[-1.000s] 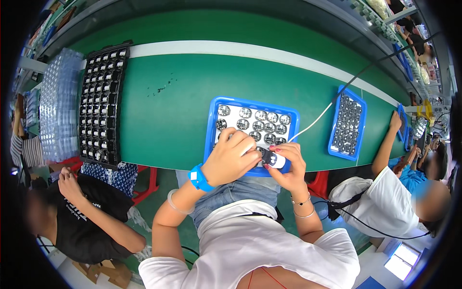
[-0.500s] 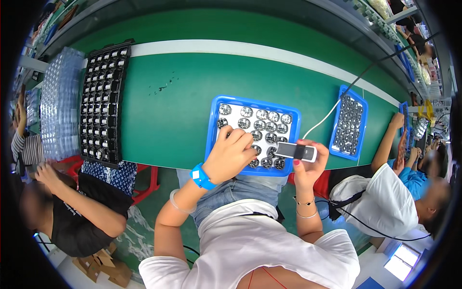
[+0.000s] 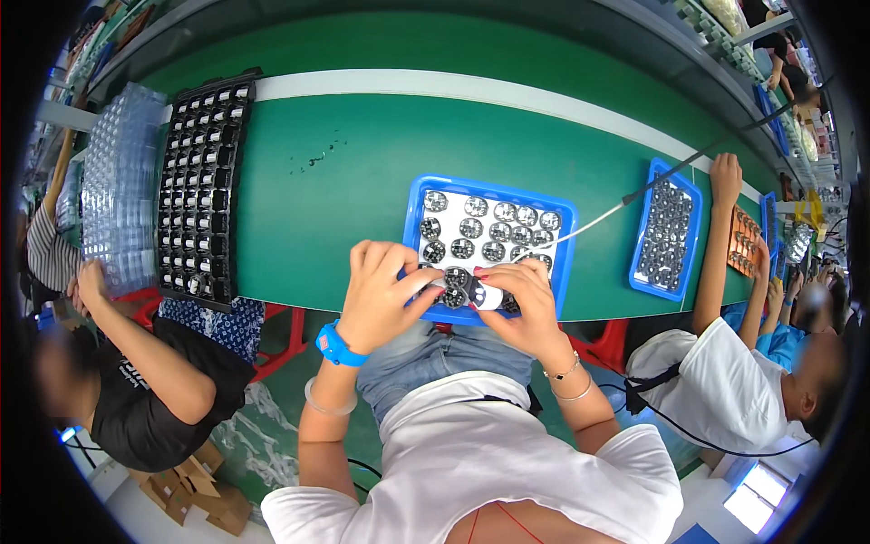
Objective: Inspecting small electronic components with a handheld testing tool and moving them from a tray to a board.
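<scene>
In front of me sits a blue tray [image 3: 571,238] with a white insert, holding rows of small round black-and-silver parts [image 3: 475,206]. My right hand [image 3: 528,304] grips a small black-and-white corded device [image 3: 487,296] over the tray's near edge. A white cable [image 3: 589,224] rises from beside that hand toward the upper right. Left of the device, my left hand [image 3: 385,292] closes thumb and fingertips on something small and pale, mostly hidden by the fingers. The two hands' fingertips are close together above the near rows.
At left stand a black tray [image 3: 195,181] of white-topped parts and stacked clear plastic trays [image 3: 118,195]. Another blue tray [image 3: 693,234] of round parts lies at right. Dark crumbs [image 3: 317,160] are scattered on the green table [image 3: 362,136]. People sit on both sides.
My left hand has pulled back from the tray's parts with its fingertips pinched. My right hand has moved left with the device, turning it toward the left hand.
</scene>
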`<state>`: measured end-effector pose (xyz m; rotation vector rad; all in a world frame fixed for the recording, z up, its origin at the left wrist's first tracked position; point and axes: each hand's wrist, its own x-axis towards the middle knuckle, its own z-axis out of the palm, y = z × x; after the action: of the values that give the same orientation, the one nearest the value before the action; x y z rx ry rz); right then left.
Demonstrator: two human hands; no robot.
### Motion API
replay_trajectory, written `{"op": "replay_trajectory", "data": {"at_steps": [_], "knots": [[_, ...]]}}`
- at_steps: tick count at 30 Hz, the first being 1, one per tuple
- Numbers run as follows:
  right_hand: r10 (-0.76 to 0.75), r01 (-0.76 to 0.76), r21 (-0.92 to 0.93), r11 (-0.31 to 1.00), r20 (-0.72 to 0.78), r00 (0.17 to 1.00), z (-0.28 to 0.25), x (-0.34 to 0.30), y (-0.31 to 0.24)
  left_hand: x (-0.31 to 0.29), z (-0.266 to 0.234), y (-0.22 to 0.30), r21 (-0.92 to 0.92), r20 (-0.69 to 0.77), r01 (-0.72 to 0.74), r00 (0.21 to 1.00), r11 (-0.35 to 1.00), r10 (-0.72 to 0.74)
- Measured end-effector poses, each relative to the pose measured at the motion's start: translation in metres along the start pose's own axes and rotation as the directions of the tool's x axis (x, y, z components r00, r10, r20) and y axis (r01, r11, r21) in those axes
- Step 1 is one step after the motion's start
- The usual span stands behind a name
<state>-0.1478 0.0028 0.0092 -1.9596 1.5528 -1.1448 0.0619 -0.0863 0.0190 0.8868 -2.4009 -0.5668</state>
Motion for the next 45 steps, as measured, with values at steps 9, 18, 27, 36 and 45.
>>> {"op": "replay_trajectory", "data": {"at_steps": [9, 18, 27, 36, 45], "knots": [[0.314, -0.221, 0.361, 0.906, -0.225, 0.922, 0.002, -0.023, 0.009, 0.012, 0.015, -0.002, 0.046, 0.101, -0.119, 0.988, 0.992, 0.114], [-0.029, 0.031, 0.101, 0.994, -0.024, 0.999, -0.013, -0.004, 0.006, 0.017, 0.013, 0.007, -0.068, 0.062, -0.165, 0.984, 0.984, 0.169], [0.013, -0.006, 0.186, 0.982, -0.037, 0.999, -0.026, -0.019, 0.006, 0.007, 0.02, 0.004, 0.004, 0.054, -0.096, 0.994, 0.995, 0.096], [-0.066, 0.063, 0.054, 0.997, 0.04, 0.997, -0.019, -0.01, -0.005, -0.012, 0.016, 0.005, -0.045, 0.072, -0.164, 0.983, 0.985, 0.167], [0.01, -0.008, 0.127, 0.992, -0.013, 1.0, -0.016, -0.02, -0.004, -0.013, 0.018, 0.014, -0.13, 0.046, -0.134, 0.989, 0.982, 0.141]]}}
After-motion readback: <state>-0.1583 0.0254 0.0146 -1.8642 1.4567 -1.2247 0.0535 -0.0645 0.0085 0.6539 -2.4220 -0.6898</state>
